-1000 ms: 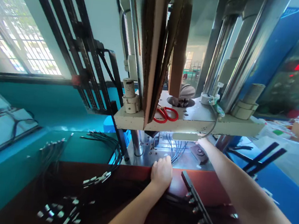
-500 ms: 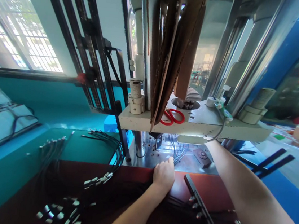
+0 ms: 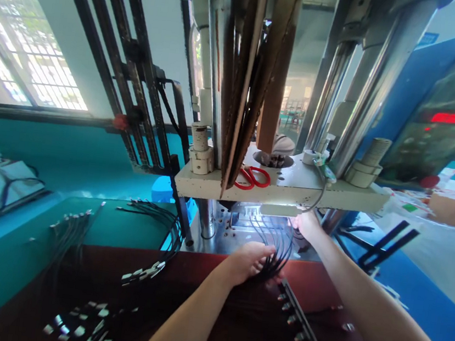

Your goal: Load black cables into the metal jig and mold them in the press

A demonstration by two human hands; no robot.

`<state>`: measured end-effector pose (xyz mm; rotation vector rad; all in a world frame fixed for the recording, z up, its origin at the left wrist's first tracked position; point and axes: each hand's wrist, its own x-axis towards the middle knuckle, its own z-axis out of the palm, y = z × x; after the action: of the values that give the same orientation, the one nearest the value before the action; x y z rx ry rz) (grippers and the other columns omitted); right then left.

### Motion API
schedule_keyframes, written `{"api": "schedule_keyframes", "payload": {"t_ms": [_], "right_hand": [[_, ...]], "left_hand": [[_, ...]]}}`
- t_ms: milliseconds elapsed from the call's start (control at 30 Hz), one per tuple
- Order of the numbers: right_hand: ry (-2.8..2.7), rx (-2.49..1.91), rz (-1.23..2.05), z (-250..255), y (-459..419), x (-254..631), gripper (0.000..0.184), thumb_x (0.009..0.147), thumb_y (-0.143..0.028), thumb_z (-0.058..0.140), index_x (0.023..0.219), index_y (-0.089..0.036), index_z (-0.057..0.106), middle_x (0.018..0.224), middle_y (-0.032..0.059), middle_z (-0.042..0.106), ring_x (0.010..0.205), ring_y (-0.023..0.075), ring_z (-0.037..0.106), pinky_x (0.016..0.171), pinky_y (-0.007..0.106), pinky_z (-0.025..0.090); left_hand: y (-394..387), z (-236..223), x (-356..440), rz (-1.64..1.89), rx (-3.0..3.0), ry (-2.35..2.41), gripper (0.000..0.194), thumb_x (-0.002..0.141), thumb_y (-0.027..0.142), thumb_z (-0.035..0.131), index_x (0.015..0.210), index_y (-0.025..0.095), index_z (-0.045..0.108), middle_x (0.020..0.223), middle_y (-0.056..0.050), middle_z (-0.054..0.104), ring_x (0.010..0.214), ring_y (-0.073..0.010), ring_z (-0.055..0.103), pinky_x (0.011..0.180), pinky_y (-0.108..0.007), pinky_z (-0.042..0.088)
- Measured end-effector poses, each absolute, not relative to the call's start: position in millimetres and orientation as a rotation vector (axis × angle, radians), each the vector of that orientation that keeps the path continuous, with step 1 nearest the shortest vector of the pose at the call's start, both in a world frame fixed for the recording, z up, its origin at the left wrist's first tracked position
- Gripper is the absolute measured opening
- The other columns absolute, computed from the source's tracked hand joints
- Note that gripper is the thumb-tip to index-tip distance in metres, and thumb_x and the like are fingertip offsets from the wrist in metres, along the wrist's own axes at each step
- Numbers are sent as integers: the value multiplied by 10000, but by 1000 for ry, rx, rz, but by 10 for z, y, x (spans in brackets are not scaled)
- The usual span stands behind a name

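Observation:
My left hand [image 3: 250,261] is closed around a bundle of thin black cables [image 3: 278,258], just over the front edge of the press bed. From that grip the cables arch up and back toward a metal mould plate [image 3: 242,220] under the press. Behind and to the right, my right hand [image 3: 307,225] is beneath the upper plate, its fingers pinched together beside the cable loop. What lies between those fingers is too small to make out. A black bar with several metal studs [image 3: 303,328] lies on the dark red table below my hands.
Red-handled scissors [image 3: 253,178] rest on the upper press plate [image 3: 217,188], by upright cardboard [image 3: 258,86]. Steel columns [image 3: 219,70] flank the work space. Cables with metal connectors [image 3: 143,273] lie left on the red table [image 3: 182,267]. A control panel [image 3: 445,120] stands right.
My left hand has turned and now shows the cables in its grip, lifted into an arch. My right hand has come into sight from behind the upper plate. The view has shifted slightly.

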<state>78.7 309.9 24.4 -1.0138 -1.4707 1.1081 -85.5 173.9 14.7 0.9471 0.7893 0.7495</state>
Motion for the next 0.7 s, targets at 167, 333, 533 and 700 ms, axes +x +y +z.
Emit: {"api": "schedule_keyframes", "payload": {"t_ms": [167, 333, 533, 700], "right_hand": [[-1243, -1032, 1240, 164, 2523, 849, 211, 780, -389, 500, 845, -189, 523, 457, -45, 506, 358, 143, 524, 293, 190, 286], [-1109, -1008, 1200, 293, 2092, 846, 200, 714, -392, 545, 779, -204, 538, 454, -56, 517, 359, 134, 521, 299, 190, 316], [-942, -1025, 1147, 318, 2049, 1011, 205, 680, -394, 555, 741, -201, 525, 424, -56, 512, 336, 128, 494, 295, 199, 336], [-833, -1103, 1116, 276, 2033, 1378, 193, 705, -376, 534, 788, -203, 515, 438, -42, 542, 344, 133, 516, 304, 195, 344]], "left_hand": [[1610, -61, -635, 662, 656, 344, 484, 677, 424, 651, 1052, 136, 548, 826, -118, 679, 716, -226, 653, 672, -333, 476], [1461, -64, -519, 624, 691, 266, 428, 678, 359, 690, 1012, 117, 575, 750, -89, 651, 651, -217, 642, 631, -333, 475], [1192, 82, -476, 612, 795, 404, 251, 762, 338, 618, 720, 96, 564, 495, 28, 456, 442, -113, 529, 479, -239, 438], [848, 82, -476, 439, 933, 347, 305, 746, 382, 619, 742, 78, 589, 496, 2, 480, 440, -134, 534, 424, -241, 432]]}}
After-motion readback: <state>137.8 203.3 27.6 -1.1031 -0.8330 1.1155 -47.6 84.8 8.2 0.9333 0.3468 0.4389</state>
